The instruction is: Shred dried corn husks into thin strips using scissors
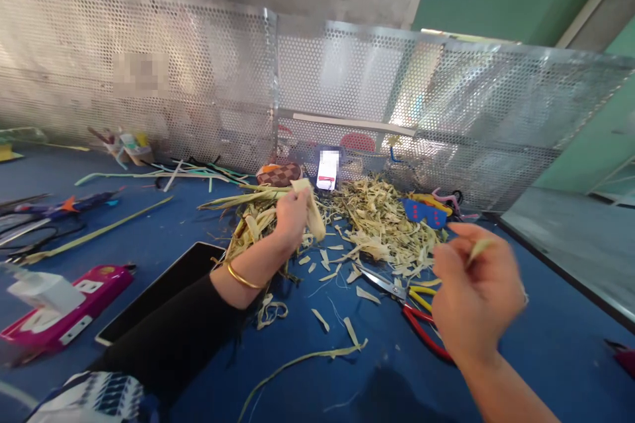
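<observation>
My left hand [292, 215] is closed round a broad, pale strip of dried corn husk [314, 215], whose free end hangs down to the right. Beneath that wrist lies a bundle of longer husks [251, 223]. My right hand [479, 297] is raised at the right, a little blurred, with its fingers curled on a small greenish husk piece [479, 250]. Scissors [391, 287] with red and yellow handles lie just left of the right hand, partly hidden by it. Between the hands spreads a heap of cut husk scraps [384, 221].
A lit phone [327, 170] leans against the perforated metal screen [213, 73]. On the left are a dark tablet [163, 291], a magenta power strip [106, 284] and cables. A checked pouch [278, 175] and a blue item with red dots [424, 213] sit farther back.
</observation>
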Action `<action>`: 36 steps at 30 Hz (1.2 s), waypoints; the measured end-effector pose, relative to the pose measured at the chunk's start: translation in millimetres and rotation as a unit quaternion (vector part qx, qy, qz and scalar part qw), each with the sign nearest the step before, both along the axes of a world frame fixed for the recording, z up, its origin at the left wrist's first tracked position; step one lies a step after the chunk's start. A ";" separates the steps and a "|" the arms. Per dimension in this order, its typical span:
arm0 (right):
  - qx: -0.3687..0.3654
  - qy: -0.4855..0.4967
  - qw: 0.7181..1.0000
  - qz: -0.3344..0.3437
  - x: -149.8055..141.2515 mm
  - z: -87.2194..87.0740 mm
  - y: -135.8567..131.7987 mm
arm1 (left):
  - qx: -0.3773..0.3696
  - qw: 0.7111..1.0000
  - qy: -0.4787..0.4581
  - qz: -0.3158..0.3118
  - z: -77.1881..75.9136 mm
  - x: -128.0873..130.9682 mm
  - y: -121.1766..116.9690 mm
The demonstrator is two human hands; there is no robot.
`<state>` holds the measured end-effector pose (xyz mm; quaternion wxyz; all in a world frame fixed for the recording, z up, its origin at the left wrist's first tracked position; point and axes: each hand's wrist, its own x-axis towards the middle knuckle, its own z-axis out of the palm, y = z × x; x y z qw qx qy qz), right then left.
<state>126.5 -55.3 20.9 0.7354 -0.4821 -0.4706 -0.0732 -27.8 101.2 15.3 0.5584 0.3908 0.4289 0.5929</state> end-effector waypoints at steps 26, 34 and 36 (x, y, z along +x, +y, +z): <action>-0.302 0.054 0.934 0.181 1.6 -11.4 19.7 | 0.059 0.959 0.088 -0.263 -9.9 34.8 -83.5; -0.304 0.031 0.939 0.155 3.2 -10.5 20.8 | 0.128 0.938 0.180 -0.267 1.0 29.1 -81.0; -0.299 0.027 0.941 0.154 3.7 -10.8 20.8 | 0.155 0.927 0.215 -0.267 2.7 27.2 -79.5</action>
